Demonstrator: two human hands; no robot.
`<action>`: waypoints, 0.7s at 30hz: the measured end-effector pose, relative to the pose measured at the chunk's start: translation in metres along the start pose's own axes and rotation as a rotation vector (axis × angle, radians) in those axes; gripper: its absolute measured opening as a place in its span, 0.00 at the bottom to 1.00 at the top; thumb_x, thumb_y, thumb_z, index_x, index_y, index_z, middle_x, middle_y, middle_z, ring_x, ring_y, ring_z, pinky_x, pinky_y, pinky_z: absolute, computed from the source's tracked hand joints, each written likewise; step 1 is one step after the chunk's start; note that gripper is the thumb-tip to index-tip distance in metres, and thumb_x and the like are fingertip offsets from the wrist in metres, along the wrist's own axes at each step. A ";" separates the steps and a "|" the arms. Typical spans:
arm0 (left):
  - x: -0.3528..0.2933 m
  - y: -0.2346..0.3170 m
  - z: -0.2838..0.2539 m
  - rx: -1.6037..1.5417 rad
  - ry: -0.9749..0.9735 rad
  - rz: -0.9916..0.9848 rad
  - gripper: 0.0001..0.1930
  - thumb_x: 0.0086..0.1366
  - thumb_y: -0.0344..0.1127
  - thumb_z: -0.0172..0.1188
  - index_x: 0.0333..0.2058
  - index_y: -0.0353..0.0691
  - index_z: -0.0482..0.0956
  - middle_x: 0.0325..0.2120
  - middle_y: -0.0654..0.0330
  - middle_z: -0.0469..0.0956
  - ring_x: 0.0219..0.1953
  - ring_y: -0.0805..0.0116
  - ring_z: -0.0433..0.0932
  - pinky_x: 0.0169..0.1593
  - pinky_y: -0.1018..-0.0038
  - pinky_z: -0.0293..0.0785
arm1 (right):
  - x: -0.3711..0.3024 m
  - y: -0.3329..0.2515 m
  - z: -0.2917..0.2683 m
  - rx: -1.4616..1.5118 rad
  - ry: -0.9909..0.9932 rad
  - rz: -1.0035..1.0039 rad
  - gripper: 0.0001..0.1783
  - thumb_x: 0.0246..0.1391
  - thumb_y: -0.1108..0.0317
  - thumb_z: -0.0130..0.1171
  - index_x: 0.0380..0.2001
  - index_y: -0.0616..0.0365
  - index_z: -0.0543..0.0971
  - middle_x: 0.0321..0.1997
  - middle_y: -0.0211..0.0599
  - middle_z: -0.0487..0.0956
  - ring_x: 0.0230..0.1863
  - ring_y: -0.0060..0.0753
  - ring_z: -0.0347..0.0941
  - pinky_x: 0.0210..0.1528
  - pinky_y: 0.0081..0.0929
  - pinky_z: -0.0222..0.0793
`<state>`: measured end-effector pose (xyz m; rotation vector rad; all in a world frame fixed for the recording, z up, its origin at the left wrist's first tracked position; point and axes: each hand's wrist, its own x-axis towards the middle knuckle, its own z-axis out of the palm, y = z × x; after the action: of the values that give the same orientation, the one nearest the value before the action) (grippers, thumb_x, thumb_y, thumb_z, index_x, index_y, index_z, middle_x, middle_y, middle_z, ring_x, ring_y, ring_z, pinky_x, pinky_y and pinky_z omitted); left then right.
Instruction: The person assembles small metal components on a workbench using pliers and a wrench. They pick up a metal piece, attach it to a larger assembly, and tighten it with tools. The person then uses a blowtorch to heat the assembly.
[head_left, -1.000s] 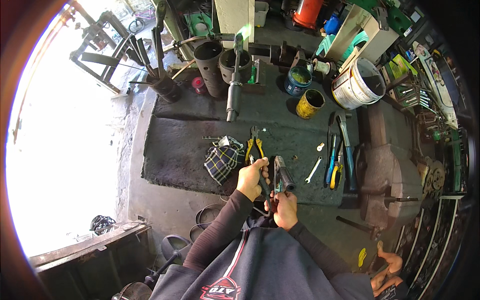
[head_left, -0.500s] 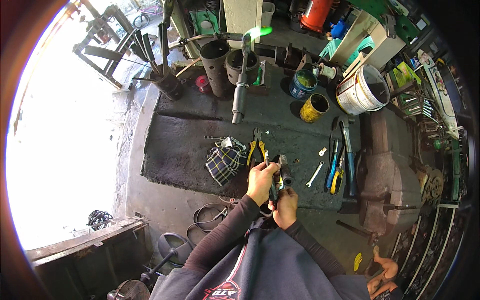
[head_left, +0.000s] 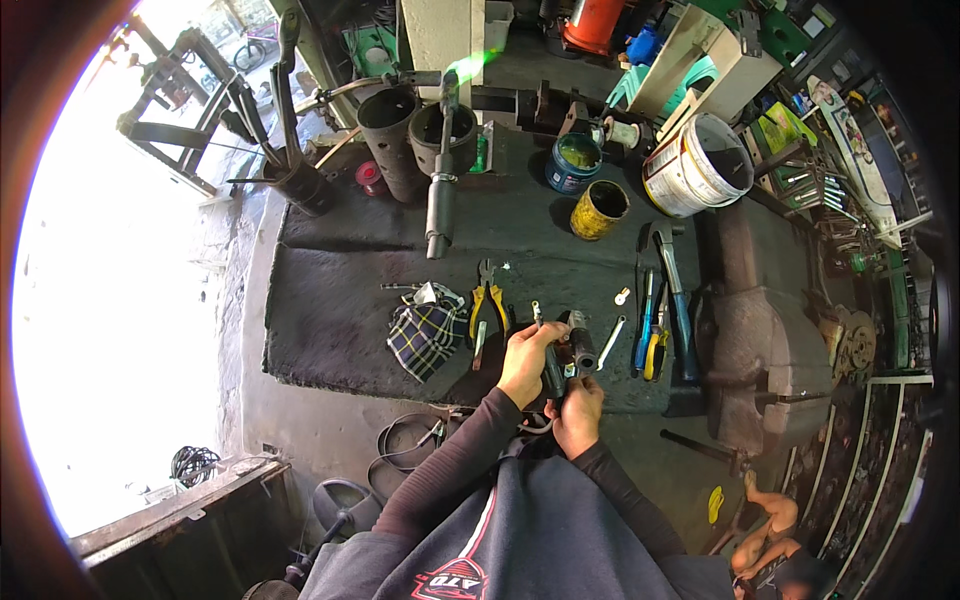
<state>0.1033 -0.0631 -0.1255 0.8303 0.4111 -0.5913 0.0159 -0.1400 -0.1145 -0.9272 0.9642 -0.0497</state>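
My left hand [head_left: 528, 360] is closed around a slim dark rod-like piece [head_left: 553, 377], whose far end carries a small pale metal tip. My right hand [head_left: 578, 412] is closed just nearer to me, its fingers at the near end of a short dark cylinder [head_left: 583, 352] with a hole in its end. How the two pieces meet is hidden by the fingers. Beyond my left hand lie yellow-handled pliers [head_left: 488, 300], a small metal strip [head_left: 480, 345] and a checked cloth [head_left: 425, 335]. A small wrench [head_left: 611, 340] lies just right of the cylinder.
Hand tools, among them a large blue-handled wrench [head_left: 679, 305], lie on the right of the dark bench mat [head_left: 325, 310]. A heavy vise [head_left: 770, 360] stands beyond them. Along the back are a yellow can [head_left: 598, 212], a white bucket [head_left: 690, 170] and an upright torch-like tool with green flame [head_left: 440, 205].
My view has shifted, so the bench items sit further left in it. Both hands, with their pieces, have moved right over the bench, nearer the small wrench. The metal strip by the pliers now shows.
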 end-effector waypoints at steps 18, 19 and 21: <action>-0.026 0.015 -0.029 0.370 0.117 -0.018 0.25 0.75 0.54 0.56 0.34 0.33 0.79 0.19 0.71 0.66 0.23 0.75 0.67 0.27 0.73 0.64 | 0.006 -0.003 -0.001 -0.040 0.020 -0.007 0.03 0.67 0.74 0.46 0.39 0.56 0.70 0.25 0.32 0.72 0.14 0.24 0.65 0.13 0.24 0.58; -0.027 0.016 -0.022 0.482 0.151 0.056 0.26 0.74 0.54 0.57 0.34 0.31 0.80 0.19 0.69 0.69 0.23 0.74 0.68 0.29 0.73 0.65 | 0.006 -0.004 0.000 -0.032 0.015 0.000 0.02 0.66 0.75 0.46 0.39 0.57 0.69 0.25 0.33 0.72 0.14 0.25 0.65 0.13 0.24 0.58; -0.035 0.031 -0.003 0.811 0.243 0.187 0.27 0.72 0.54 0.60 0.39 0.28 0.83 0.24 0.59 0.79 0.28 0.71 0.75 0.34 0.71 0.70 | 0.005 -0.005 0.002 -0.024 -0.012 -0.005 0.02 0.67 0.74 0.47 0.41 0.58 0.69 0.26 0.34 0.72 0.14 0.25 0.65 0.13 0.24 0.58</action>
<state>0.0957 -0.0333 -0.0908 1.7100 0.3021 -0.4783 0.0219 -0.1442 -0.1140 -0.9512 0.9526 -0.0369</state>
